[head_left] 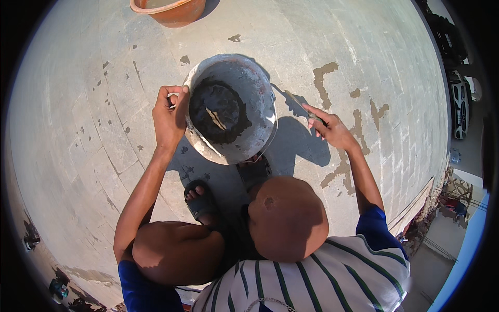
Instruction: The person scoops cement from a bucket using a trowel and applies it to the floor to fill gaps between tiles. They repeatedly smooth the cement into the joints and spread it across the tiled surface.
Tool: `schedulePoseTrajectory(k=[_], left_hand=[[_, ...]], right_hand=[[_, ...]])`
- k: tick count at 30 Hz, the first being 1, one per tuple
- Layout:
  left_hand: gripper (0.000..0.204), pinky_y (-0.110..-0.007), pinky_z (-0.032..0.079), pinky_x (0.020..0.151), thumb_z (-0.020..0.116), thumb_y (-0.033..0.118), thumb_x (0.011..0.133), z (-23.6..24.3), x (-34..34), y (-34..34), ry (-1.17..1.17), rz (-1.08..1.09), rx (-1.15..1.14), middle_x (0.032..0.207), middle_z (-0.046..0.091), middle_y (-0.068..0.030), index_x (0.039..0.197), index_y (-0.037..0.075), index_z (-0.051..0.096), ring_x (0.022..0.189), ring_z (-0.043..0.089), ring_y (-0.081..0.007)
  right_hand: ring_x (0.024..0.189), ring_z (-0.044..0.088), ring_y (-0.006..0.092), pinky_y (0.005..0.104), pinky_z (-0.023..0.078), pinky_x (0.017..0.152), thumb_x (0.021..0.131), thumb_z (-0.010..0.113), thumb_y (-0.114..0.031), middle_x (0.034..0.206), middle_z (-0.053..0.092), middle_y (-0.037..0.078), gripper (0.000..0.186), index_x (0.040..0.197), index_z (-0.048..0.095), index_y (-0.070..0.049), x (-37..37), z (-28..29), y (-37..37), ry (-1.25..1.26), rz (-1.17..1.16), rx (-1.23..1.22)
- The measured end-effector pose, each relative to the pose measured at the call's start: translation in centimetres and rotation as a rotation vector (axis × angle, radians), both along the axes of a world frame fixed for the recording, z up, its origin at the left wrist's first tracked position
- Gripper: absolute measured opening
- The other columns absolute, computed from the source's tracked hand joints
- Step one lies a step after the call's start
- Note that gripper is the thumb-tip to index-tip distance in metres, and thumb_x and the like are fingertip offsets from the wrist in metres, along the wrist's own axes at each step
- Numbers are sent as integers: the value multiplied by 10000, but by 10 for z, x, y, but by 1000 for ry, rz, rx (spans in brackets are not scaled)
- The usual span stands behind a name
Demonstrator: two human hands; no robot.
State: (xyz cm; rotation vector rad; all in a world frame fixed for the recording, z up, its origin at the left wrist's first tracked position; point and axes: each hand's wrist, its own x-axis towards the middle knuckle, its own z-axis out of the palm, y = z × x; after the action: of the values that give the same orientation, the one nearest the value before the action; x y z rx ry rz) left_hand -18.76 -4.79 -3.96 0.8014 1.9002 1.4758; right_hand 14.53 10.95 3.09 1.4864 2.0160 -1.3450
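A pale, cement-stained bucket (255, 112) stands tilted on the paving in front of my feet, its mouth toward me. Inside lies a dark wet mass (208, 101) with a light streak near its middle. My left hand (171, 112) grips the bucket's left rim, thumb on top and fingers curled round the edge. Off to the right of the bucket, my right hand (330, 127) is closed round the handle of a trowel (297, 100). The trowel's thin blade shows almost edge-on and points up and left, apart from the bucket. A wire handle hangs along the bucket's right side.
An orange-brown basin (176, 14) sits beyond the bucket, cut off by the upper edge. Wet patches (340, 169) mark the grey paving (125, 151), mostly at right. My sandalled feet (200, 200) are close behind the bucket. A parked car (460, 104) appears at the far right.
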Motion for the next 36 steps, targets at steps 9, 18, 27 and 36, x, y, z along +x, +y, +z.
schedulePoseTrajectory(k=[9,18,27,36], left_hand=[[196,-252,312,454,602,174,902,7,8,-5,-31,-31,-5,526,475,-11,876,1,512,492,376,-53],[205,-241,338,415,575,215,925,-25,2,-58,-264,190,37,594,545,-20,924,25,498,467,445,-56],[193,-203,296,463,551,221,956,-76,-2,-81,-151,219,69,589,524,22,940,33,510,509,393,-27],[204,-192,255,513,576,244,948,-59,-37,-52,-35,134,-41,624,408,85,918,44,549,575,321,-17]], right_hand=[[944,636,339,456,504,787,887,475,-144,977,646,224,299,1144,592,-47,-146,-98,-77,-194,949,334],[727,605,240,362,502,677,877,516,-246,873,654,124,465,1287,517,-28,-164,-76,-38,-156,1010,-151],[529,486,85,221,407,462,970,475,-241,845,602,82,487,1408,349,-69,-65,-34,-29,578,-177,-753],[610,544,144,261,441,516,974,468,-268,884,593,101,467,1409,358,-138,41,-100,-15,796,-741,-144]])
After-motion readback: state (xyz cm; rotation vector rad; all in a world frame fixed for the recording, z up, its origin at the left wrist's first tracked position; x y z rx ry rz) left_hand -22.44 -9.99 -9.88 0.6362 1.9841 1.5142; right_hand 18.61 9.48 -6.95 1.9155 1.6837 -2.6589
